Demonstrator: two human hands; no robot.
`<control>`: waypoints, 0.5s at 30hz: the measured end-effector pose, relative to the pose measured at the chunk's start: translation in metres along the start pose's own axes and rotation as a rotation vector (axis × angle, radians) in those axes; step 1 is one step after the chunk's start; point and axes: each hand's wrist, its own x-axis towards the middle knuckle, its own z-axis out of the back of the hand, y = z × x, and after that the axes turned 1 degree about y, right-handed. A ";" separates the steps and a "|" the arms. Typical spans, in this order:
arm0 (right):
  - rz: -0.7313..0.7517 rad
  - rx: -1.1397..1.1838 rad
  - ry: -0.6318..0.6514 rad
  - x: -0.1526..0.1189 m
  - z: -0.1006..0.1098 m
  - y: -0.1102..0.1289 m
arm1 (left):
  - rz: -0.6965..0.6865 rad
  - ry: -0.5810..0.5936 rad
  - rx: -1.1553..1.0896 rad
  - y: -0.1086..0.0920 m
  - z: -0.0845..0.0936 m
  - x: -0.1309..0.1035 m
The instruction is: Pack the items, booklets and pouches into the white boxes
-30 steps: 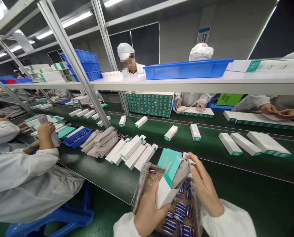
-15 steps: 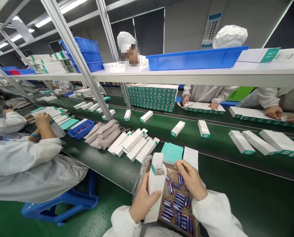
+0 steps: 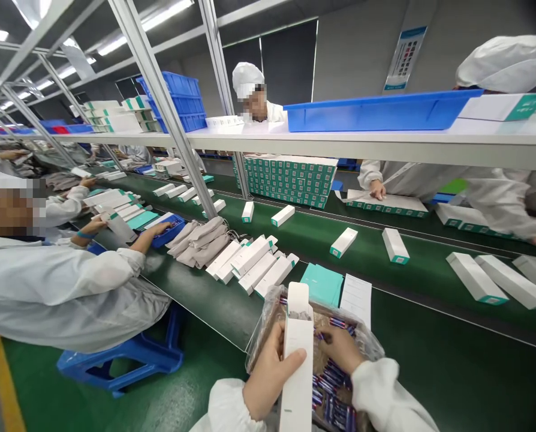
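My left hand (image 3: 268,375) is wrapped round a long white carton (image 3: 298,366), which stands tilted with its top flap up. Something pale shows inside the carton's open end, too small to make out. My right hand (image 3: 343,349) reaches into a plastic-lined box (image 3: 370,339) right beside the carton. Its fingers are pinched together, and a dark battery end appears between the fingertips. Several blue-and-red batteries (image 3: 335,378) lie loose in the lined box below this hand.
Teal booklets (image 3: 322,283) and a white sheet (image 3: 357,297) lie behind the box. White cartons (image 3: 250,261) and grey cloth pouches (image 3: 200,240) are piled to the left. More cartons sit on the green belt (image 3: 304,240). A co-worker (image 3: 70,282) sits at left; a shelf (image 3: 268,141) spans above.
My right hand has lowered into the batteries and its fingers have closed. The carton has turned more upright in my left hand. The co-worker at left has reached into a blue tray.
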 end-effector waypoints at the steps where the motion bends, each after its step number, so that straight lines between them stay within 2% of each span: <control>1: 0.008 0.147 -0.041 0.000 0.016 0.001 | -0.004 0.025 0.029 -0.001 0.000 0.000; 4: 0.077 0.770 -0.198 -0.007 0.070 0.023 | -0.032 0.066 0.085 -0.003 -0.002 0.000; 6: 0.179 0.900 -0.136 -0.014 0.100 0.049 | -0.075 0.064 0.127 -0.004 -0.004 0.000; 8: 0.251 0.768 0.027 -0.019 0.119 0.071 | -0.121 0.069 0.206 -0.002 -0.005 0.001; 10: 0.276 0.590 0.194 -0.021 0.126 0.083 | -0.135 0.081 0.307 0.003 -0.004 0.003; 13: 0.282 0.440 0.380 -0.012 0.121 0.081 | -0.109 0.067 0.408 0.012 0.000 0.007; 15: 0.285 0.416 0.454 -0.005 0.115 0.076 | -0.099 0.042 0.440 0.015 0.002 0.009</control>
